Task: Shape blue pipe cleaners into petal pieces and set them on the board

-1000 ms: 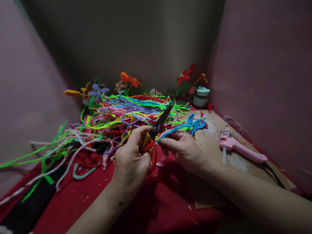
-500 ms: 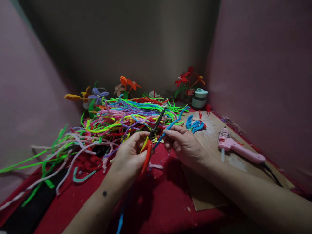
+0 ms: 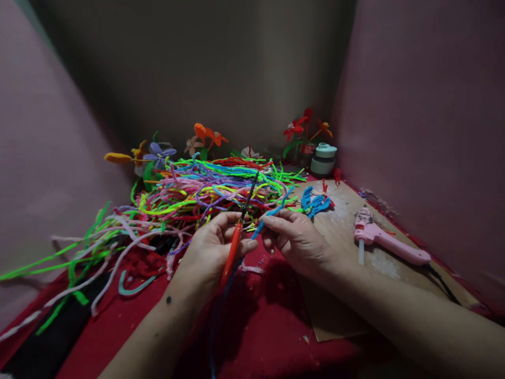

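My left hand (image 3: 215, 245) is closed around a pair of scissors (image 3: 235, 243) with orange handles, its dark blades pointing up and away over the pile. Between thumb and fingers, my right hand (image 3: 294, 237) pinches a blue pipe cleaner (image 3: 272, 213). One end of it sticks up past the fingers; the other runs by the left thumb and hangs below the hands. Whether the left thumb also presses on it I cannot tell. To the right of the right hand lies a blue looped pipe-cleaner piece (image 3: 314, 202).
A big heap of coloured pipe cleaners (image 3: 221, 184) spreads behind and left of my hands. On the right, a pink glue gun (image 3: 389, 242) rests on a brown board (image 3: 339, 316). Several pipe-cleaner flowers (image 3: 160, 153) and a lidded jar (image 3: 323, 159) stand at the back.
The scissors have swung more upright, and their handles now lie together instead of apart. The blue pipe cleaner has slipped lower and left through my fingers, leaving a shorter upper end.
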Action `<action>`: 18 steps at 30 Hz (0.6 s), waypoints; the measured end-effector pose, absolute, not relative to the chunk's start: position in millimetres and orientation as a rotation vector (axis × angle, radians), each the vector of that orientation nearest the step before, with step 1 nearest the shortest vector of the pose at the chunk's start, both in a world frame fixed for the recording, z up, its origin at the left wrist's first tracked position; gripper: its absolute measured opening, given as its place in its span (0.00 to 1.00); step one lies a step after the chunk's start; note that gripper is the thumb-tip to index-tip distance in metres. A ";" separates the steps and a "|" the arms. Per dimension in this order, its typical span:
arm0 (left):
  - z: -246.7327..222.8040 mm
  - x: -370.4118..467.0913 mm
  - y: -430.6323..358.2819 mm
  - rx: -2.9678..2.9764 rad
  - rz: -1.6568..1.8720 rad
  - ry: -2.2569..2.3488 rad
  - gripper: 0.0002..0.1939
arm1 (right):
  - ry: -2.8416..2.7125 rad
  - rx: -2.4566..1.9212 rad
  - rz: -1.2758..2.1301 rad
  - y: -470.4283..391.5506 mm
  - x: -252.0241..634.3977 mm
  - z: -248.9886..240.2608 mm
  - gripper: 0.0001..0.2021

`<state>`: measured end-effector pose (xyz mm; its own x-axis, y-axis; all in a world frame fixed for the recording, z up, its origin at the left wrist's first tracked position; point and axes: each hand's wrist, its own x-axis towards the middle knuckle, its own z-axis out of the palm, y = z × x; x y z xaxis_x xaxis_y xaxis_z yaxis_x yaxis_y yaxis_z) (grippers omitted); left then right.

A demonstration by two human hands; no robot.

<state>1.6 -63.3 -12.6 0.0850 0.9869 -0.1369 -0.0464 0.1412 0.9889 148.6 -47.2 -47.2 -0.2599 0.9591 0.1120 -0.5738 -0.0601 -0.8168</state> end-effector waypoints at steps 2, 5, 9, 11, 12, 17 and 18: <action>-13.7 -1.4 -61.5 1.156 1.060 1.178 0.28 | -0.962 -0.592 1.598 -46.6 150.4 -46.2 0.05; -11.6 -8.4 -59.3 1.247 1.017 1.174 0.25 | -0.939 -0.591 1.602 -46.4 151.8 -44.2 0.05; -6.0 -20.7 -58.5 1.400 0.979 1.177 0.21 | -0.881 -0.623 1.655 -45.9 151.7 -41.5 0.07; -4.9 -26.0 -58.0 1.510 0.968 1.197 0.20 | -0.831 -0.637 1.679 -44.5 151.8 -41.4 0.05; -5.1 -28.3 -57.5 1.574 0.962 1.223 0.21 | -0.812 -0.641 1.687 -43.5 152.0 -41.9 0.04; -6.0 -35.7 -56.7 1.931 1.069 1.654 0.21 | -0.795 -0.610 1.599 -37.4 153.7 -46.5 0.04; -5.2 -36.6 -58.4 1.964 1.116 1.742 0.20 | -0.795 -0.612 1.572 -36.4 153.9 -47.1 0.04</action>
